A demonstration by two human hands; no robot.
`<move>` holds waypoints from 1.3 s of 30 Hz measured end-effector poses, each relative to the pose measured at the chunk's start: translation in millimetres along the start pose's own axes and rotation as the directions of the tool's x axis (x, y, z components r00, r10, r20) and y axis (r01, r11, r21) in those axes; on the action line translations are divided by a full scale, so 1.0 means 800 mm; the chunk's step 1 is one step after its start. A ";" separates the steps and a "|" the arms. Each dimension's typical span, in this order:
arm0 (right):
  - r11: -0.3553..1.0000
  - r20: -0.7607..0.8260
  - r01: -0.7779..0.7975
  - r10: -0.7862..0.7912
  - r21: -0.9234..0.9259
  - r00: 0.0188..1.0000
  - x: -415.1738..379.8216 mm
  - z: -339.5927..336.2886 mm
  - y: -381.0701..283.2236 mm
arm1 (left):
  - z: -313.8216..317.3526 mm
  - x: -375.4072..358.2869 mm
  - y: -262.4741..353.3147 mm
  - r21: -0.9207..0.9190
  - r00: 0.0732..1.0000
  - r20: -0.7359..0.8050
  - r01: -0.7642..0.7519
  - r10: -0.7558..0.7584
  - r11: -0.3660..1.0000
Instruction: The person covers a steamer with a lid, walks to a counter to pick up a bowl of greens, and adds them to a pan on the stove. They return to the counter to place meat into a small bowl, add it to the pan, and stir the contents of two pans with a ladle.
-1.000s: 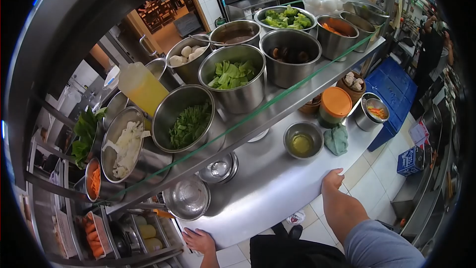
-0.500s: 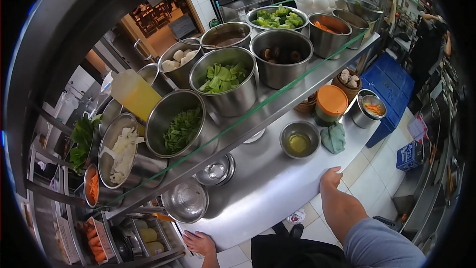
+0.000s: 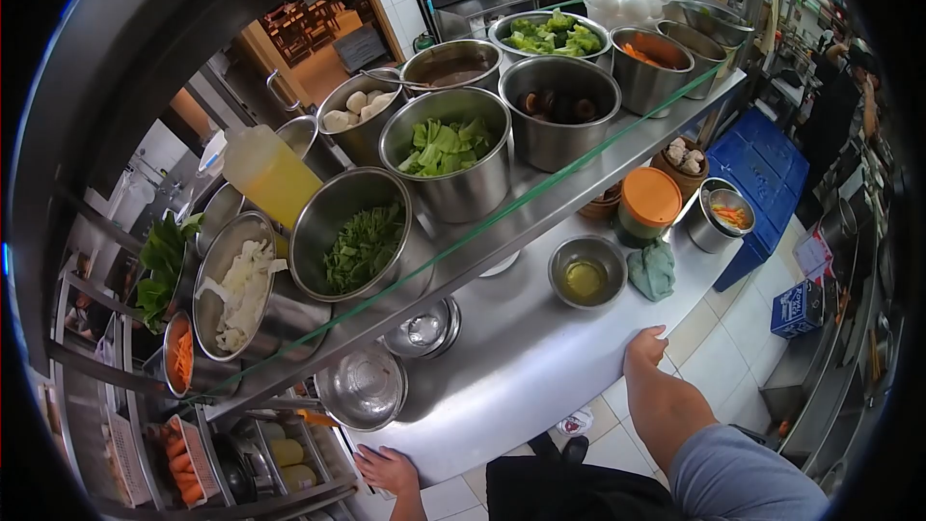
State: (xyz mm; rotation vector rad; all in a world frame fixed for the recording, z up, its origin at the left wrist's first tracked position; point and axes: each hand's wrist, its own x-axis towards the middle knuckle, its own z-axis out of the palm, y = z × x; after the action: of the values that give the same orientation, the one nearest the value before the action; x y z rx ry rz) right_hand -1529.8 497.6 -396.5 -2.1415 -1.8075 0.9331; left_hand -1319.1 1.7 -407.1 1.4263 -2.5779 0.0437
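Observation:
My left hand [image 3: 387,470] lies on the near left edge of the steel counter [image 3: 521,376], its fingers spread and nothing in it. Closest to it is a shallow steel bowl [image 3: 362,388], beside smaller nested steel bowls [image 3: 422,330]. At the counter's right edge rests my right hand [image 3: 644,347], with no object visible in it; a finger or thumb points outward and the others are partly hidden. Beyond that hand are a crumpled green cloth [image 3: 652,270] and a steel bowl of yellowish liquid [image 3: 586,272].
Above the counter, a glass-edged shelf [image 3: 540,195] carries steel pots of chopped greens [image 3: 362,249], lettuce [image 3: 446,147], dark mushrooms [image 3: 559,108] and broccoli [image 3: 552,37]. An orange-lidded tub [image 3: 649,198] stands at the back right, near a blue bin [image 3: 762,174]. Co-workers stand farther off.
The view has tilted slightly, so the pots and shelf appear a little farther right. Both my hands stay at the counter edges. A co-worker at the far right has shifted posture.

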 end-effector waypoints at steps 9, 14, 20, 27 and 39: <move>1.000 0.034 -0.009 0.009 -0.008 0.999 -0.005 -0.007 -0.004 | 0.001 0.001 0.000 -0.008 1.000 -0.011 -0.007 0.007 1.000; 1.000 0.058 -0.017 0.017 0.000 0.998 -0.011 -0.013 -0.008 | -0.005 -0.001 0.004 -0.014 1.000 -0.013 0.001 -0.001 1.000; 1.000 0.050 -0.003 0.003 0.002 0.999 -0.009 -0.011 -0.005 | -0.006 0.000 0.006 -0.001 1.000 0.006 0.014 -0.013 1.000; 1.000 0.050 -0.005 0.004 0.009 0.999 -0.016 -0.017 -0.009 | -0.002 -0.002 0.003 0.011 0.999 -0.032 -0.011 0.011 1.000; 1.000 0.030 0.004 -0.005 0.013 1.000 -0.004 -0.007 -0.003 | 0.000 -0.001 0.004 -0.008 1.000 0.002 0.012 -0.012 1.000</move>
State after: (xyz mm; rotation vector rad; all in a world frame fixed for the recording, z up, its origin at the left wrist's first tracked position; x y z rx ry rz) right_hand -1529.1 496.1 -389.9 -2.1259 -1.8142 0.9791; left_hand -1321.3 3.8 -406.7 1.4398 -2.5675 0.0305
